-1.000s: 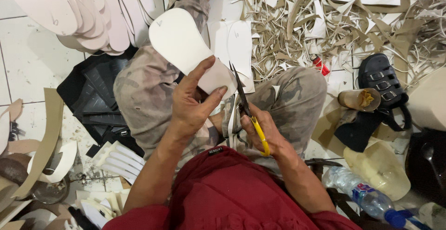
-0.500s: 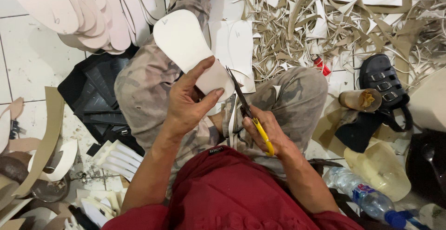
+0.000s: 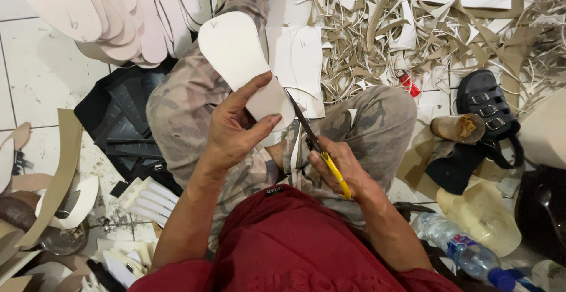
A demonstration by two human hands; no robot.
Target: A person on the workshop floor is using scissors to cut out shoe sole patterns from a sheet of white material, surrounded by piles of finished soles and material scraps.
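a: so what's each hand on?

b: left hand (image 3: 236,130) is clamped on a pale sole cut-out (image 3: 244,68), thumb across its face, fingers curled behind the narrow end. it's flat, smooth, matte, foot-shaped, wide rounded end pointing away, held up above the lap.

a: and the right?

b: right hand (image 3: 339,171) is closed round the yellow handle of the scissors (image 3: 312,141). dark thin blades, the tips meeting the sole's edge just beside the left thumb.

a: where does that sit overall?

b: over the camouflage trousers (image 3: 188,97), coarse mottled cloth, knees bent apart, with a red shirt (image 3: 295,245) nearest the camera.

a: around them?

b: one heap of finished soles (image 3: 112,15) at the top left, overlapping like shingles, too many to count cleanly. a big tangle of tan offcut strips (image 3: 424,26) at the top right, curly and thin. two more marked white sheets (image 3: 300,62) lie under the held sole.

a: anything else countable?

b: one black strapped sandal (image 3: 486,106), one brown cylindrical cup (image 3: 457,128), one clear plastic bottle (image 3: 454,245) with a blue cap, one small red lighter-like thing (image 3: 408,84), one black ribbed mat (image 3: 124,115) on white glossy floor tiles (image 3: 35,85).
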